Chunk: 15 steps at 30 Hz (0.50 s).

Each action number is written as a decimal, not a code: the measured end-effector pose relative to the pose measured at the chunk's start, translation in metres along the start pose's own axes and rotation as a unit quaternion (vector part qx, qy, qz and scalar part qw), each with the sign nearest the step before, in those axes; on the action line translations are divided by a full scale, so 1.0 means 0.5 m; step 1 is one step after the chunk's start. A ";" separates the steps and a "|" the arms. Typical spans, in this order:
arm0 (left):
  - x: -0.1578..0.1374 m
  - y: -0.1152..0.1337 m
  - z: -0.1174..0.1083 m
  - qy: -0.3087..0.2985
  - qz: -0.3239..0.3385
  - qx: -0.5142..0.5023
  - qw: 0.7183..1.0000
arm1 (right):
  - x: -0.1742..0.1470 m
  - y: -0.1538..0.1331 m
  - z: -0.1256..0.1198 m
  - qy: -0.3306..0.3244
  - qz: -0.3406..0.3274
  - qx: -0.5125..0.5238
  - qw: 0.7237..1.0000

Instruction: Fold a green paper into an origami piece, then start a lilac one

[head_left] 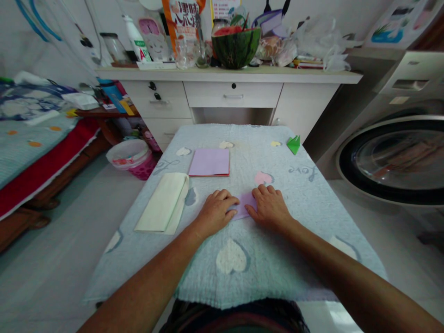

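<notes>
I find smooth lilac paper (242, 211) flat between left hand (215, 212) and right hand (272, 206) on crinkled cloth (277, 273); each hand's fingers touch it, thumb apart. Angular green paper (293, 144) lies far right.

Far ahead of the hands (215, 211), a drawered white surface (208, 95) carries a cut watermelon (236, 48), an orange packet (183, 23) and a white bottle (136, 39). Off to their left stand a bed (21, 164) and, nearer, a pink-and-white bin (143, 169); to their right, a front-loading washing machine (385, 105).
</notes>
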<state>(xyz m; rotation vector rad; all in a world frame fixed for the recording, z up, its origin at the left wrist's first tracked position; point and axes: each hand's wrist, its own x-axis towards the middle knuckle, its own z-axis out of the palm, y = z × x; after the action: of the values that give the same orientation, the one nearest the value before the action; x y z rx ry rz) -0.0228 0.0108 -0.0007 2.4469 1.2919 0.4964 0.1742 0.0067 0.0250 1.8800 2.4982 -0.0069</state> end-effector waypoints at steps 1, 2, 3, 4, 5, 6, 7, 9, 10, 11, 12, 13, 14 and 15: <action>-0.001 0.000 -0.001 -0.005 0.004 -0.002 1.000 | 0.001 0.000 -0.001 -0.005 0.000 -0.003 1.000; -0.002 0.000 -0.002 -0.010 0.010 -0.005 1.000 | 0.001 -0.001 -0.002 -0.009 -0.001 -0.005 1.000; -0.003 0.000 -0.004 -0.016 0.015 -0.007 1.000 | 0.002 -0.001 -0.002 -0.011 -0.001 -0.007 1.000; -0.004 0.001 -0.005 -0.020 0.019 -0.010 1.000 | 0.002 -0.002 -0.002 -0.012 -0.002 -0.008 1.000; -0.006 0.001 -0.007 -0.024 0.022 -0.012 0.999 | 0.002 -0.003 -0.002 -0.011 -0.003 -0.009 1.000; -0.007 0.001 -0.008 -0.027 0.024 -0.014 0.999 | 0.001 -0.004 -0.002 -0.009 -0.002 -0.010 1.000; -0.009 0.000 -0.009 -0.029 0.025 -0.015 0.999 | 0.000 -0.005 -0.001 -0.006 -0.001 -0.011 1.000; -0.012 -0.002 -0.009 -0.032 0.028 -0.019 0.999 | -0.005 -0.008 0.001 0.000 0.003 -0.012 1.000; -0.014 -0.003 -0.008 -0.031 0.029 -0.021 0.999 | -0.008 -0.009 0.002 0.003 0.003 -0.012 1.000; -0.015 -0.005 -0.008 -0.030 0.030 -0.024 0.999 | -0.011 -0.011 0.004 0.006 0.004 -0.011 1.000; -0.017 -0.006 -0.007 -0.029 0.029 -0.026 0.999 | -0.014 -0.012 0.005 0.008 0.005 -0.010 1.000; -0.018 -0.007 -0.006 -0.028 0.028 -0.028 0.999 | -0.016 -0.014 0.007 0.011 0.007 -0.009 1.000; -0.019 -0.008 -0.006 -0.030 0.026 -0.029 0.999 | -0.019 -0.016 0.008 0.014 0.009 -0.007 1.000; -0.019 -0.009 -0.007 -0.034 0.024 -0.030 0.999 | -0.021 -0.019 0.010 0.018 0.012 -0.006 1.000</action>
<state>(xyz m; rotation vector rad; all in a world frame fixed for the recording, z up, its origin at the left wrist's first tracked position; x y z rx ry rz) -0.0327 0.0055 -0.0011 2.4284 1.1779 0.4541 0.1680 -0.0061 0.0201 1.9230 2.4917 0.0431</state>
